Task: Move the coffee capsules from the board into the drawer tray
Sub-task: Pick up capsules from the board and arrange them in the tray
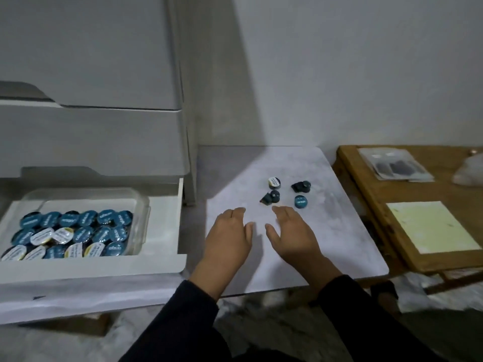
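Observation:
Several dark teal coffee capsules lie in a loose group on the pale marbled board point(326, 231): one with a white lid point(274, 182), a tipped pair point(301, 187), another tipped pair point(270, 197) and one blue-lidded capsule point(300, 201). My left hand point(228, 237) and my right hand point(292, 235) hover flat over the board just short of the capsules, fingers straight, holding nothing. To the left, a clear plastic tray point(142, 205) sits in the open white drawer point(104, 265), filled with many blue-lidded and white-lidded capsules point(73, 233).
The white drawer unit point(104, 134) rises behind the open drawer, its upper drawers closed. A wooden board point(371, 205) lies right of the marbled board, carrying a pale yellow sheet point(428, 226) and a plastic packet point(394, 165). A wall stands behind.

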`<state>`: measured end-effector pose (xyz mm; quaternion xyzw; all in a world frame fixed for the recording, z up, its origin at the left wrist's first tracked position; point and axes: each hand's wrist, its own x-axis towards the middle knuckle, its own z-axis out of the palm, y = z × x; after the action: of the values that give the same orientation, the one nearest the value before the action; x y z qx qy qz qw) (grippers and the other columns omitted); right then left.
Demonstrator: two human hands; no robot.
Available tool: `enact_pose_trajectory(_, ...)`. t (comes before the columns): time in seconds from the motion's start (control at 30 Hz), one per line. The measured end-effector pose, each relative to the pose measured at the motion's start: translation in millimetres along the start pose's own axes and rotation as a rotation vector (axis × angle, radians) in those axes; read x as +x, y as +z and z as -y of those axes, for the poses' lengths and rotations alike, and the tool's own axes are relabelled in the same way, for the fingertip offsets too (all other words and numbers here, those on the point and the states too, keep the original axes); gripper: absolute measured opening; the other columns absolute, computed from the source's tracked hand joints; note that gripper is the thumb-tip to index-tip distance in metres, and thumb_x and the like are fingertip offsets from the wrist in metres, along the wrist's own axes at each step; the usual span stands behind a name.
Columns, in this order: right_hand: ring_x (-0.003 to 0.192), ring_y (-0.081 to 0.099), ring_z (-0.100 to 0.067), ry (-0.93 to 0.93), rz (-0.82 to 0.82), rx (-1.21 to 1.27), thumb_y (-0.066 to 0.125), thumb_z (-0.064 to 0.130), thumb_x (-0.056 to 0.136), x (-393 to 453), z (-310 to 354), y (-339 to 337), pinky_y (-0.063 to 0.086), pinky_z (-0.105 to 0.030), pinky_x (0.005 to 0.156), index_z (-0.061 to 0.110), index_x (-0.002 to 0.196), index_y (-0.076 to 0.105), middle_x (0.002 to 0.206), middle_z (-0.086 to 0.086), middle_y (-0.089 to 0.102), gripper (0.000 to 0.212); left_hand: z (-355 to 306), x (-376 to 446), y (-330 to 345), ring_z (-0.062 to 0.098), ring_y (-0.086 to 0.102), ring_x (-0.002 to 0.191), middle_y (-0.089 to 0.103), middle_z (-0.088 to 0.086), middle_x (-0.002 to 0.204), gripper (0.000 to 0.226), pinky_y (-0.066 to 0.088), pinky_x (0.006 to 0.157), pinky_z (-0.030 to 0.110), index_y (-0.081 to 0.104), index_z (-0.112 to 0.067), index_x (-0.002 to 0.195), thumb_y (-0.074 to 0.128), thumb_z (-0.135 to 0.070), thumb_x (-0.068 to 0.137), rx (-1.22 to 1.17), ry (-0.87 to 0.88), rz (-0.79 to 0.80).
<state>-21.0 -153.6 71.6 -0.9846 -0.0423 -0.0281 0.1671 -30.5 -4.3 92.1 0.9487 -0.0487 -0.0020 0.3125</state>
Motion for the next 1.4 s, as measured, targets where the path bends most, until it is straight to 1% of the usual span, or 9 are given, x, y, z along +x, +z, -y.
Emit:
enact_pose_trajectory(0.2,0.076,0.070,-0.031,-0.044,0.040,-0.012,0.047,0.026,0.077,27,-56,22,0.057,-0.028,0.065,-0.005,0.099,0.066,0.087,-0.019,0.071,0.042,-4,38,47,0.028,0.054,0.115,0.064,0.011,0.119,0.041,0.041,0.094,0.032,0.046,-0.010,0.132,0.043,-0.028,0.095,-0.061,-0.164,0.137)
enact_pose_trajectory(0.33,0.065,0.068,-0.030,-0.056,0.050,-0.034,0.045,0.020,0.073,55,-72,32,0.055,-0.026,0.054,-0.007,0.091,0.067,0.076,-0.018,0.070,0.039,-1,70,75,0.031,0.055,0.113,0.069,0.013,0.108,0.041,0.044,0.093,0.033,0.043,-0.014,0.133,0.040,-0.028,0.095,-0.196,-0.286,0.195)
enact_pose_trajectory(0.43,0.066,0.068,-0.030,-0.056,0.070,-0.024,0.043,0.017,0.070,79,-79,38,0.055,-0.026,0.049,-0.007,0.091,0.067,0.077,-0.018,0.069,0.040,0,93,93,0.028,0.061,0.095,0.070,0.015,0.095,0.040,0.045,0.079,0.028,0.043,-0.022,0.132,0.041,-0.035,0.095,-0.327,-0.365,0.198)
enact_pose_trajectory(0.6,0.079,0.064,-0.039,-0.041,0.116,0.119,0.050,0.002,0.069,110,-85,50,0.055,-0.038,0.071,-0.006,0.100,0.062,0.091,-0.022,0.064,0.034,-4,123,104,0.026,0.059,0.108,0.065,0.011,0.113,0.039,0.036,0.083,0.020,0.044,-0.026,0.132,0.045,-0.027,0.094,-0.443,-0.412,0.168)
enact_pose_trajectory(0.8,0.118,0.048,-0.033,-0.054,0.172,0.155,0.051,0.000,0.085,132,-95,67,0.039,-0.038,0.101,0.001,0.120,0.054,0.121,-0.018,0.055,0.036,-4,143,110,0.011,0.060,0.097,0.067,-0.008,0.093,0.023,0.039,0.082,0.018,0.066,-0.024,0.103,0.046,-0.028,0.091,-0.479,-0.463,0.132)
enact_pose_trajectory(1.03,0.101,0.056,-0.033,0.027,0.142,0.244,0.056,0.002,0.082,139,-97,72,0.040,-0.032,0.086,0.005,0.102,0.063,0.102,-0.018,0.063,0.022,1,154,115,0.000,0.058,0.078,0.065,-0.014,0.080,0.017,0.037,0.063,-0.002,0.072,-0.021,0.090,0.056,-0.026,0.087,-0.578,-0.563,0.036)
enact_pose_trajectory(1.2,0.089,0.058,-0.028,0.100,0.127,0.230,0.057,0.012,0.081,143,-95,73,0.022,-0.020,0.064,0.014,0.088,0.064,0.087,-0.011,0.067,0.010,9,155,113,0.004,0.062,0.080,0.072,-0.006,0.085,0.017,0.040,0.062,-0.003,0.074,-0.018,0.088,0.057,-0.013,0.084,-0.608,-0.583,-0.044)
enact_pose_trajectory(1.3,0.083,0.058,-0.033,0.124,0.139,0.279,0.054,0.011,0.082,146,-92,67,0.027,-0.030,0.061,0.011,0.077,0.061,0.075,-0.013,0.064,0.008,13,155,109,0.004,0.062,0.079,0.073,-0.005,0.086,0.020,0.038,0.063,-0.007,0.074,-0.017,0.090,0.056,-0.008,0.084,-0.587,-0.559,-0.087)
enact_pose_trajectory(1.4,0.090,0.061,-0.032,0.120,0.110,0.321,0.049,0.010,0.085,147,-90,59,0.040,-0.032,0.074,0.005,0.094,0.069,0.091,-0.018,0.071,0.023,18,154,108,0.004,0.062,0.081,0.073,-0.005,0.086,0.025,0.037,0.065,-0.007,0.074,-0.017,0.088,0.053,-0.004,0.083,-0.569,-0.549,-0.117)
